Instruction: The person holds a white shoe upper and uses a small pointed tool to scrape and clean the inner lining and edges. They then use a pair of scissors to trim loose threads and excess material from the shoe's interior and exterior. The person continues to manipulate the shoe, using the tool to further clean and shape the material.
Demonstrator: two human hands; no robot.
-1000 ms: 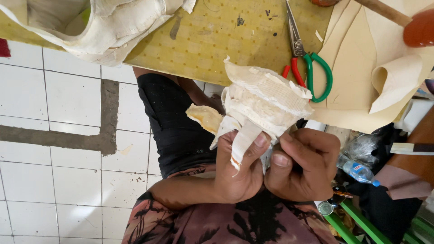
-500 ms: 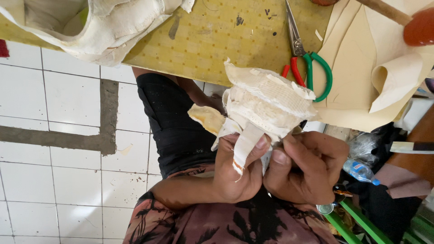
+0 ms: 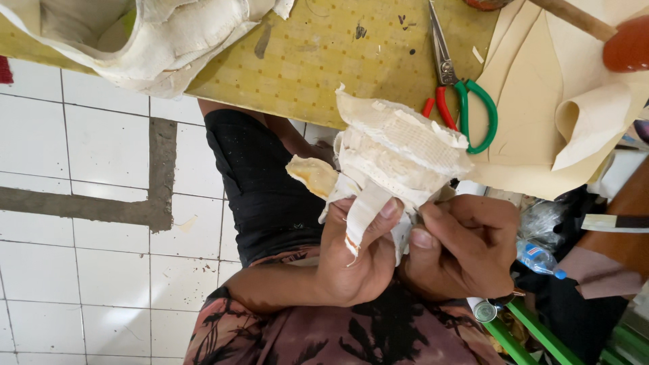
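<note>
Both hands are closed on the same cream-white fabric piece [image 3: 399, 159], a stiff, layered bundle of mesh-textured cloth held up in front of the person's body, just below the edge of the yellow counter [image 3: 318, 61]. The left hand [image 3: 355, 263] grips the lower part, with its thumb pressing a narrow strip [image 3: 365, 216] that hangs from the bundle; the right hand [image 3: 466, 247] pinches the bundle's base from the other side. The likeliest trouble is the frayed layers separating: the top edges look ragged, and a sideways pull between the two hands could tear the mesh or peel a layer off. The strip under the thumb could also slip free if the pressure eases, since it hangs loose below. A yellowish flap [image 3: 312, 176] sticks out to the side unsupported and could fold or crease. The scissors [image 3: 460, 94], with red and green handles, lie near the counter's edge close above the bundle, so an upward swing of the fabric might nudge them off.
</note>
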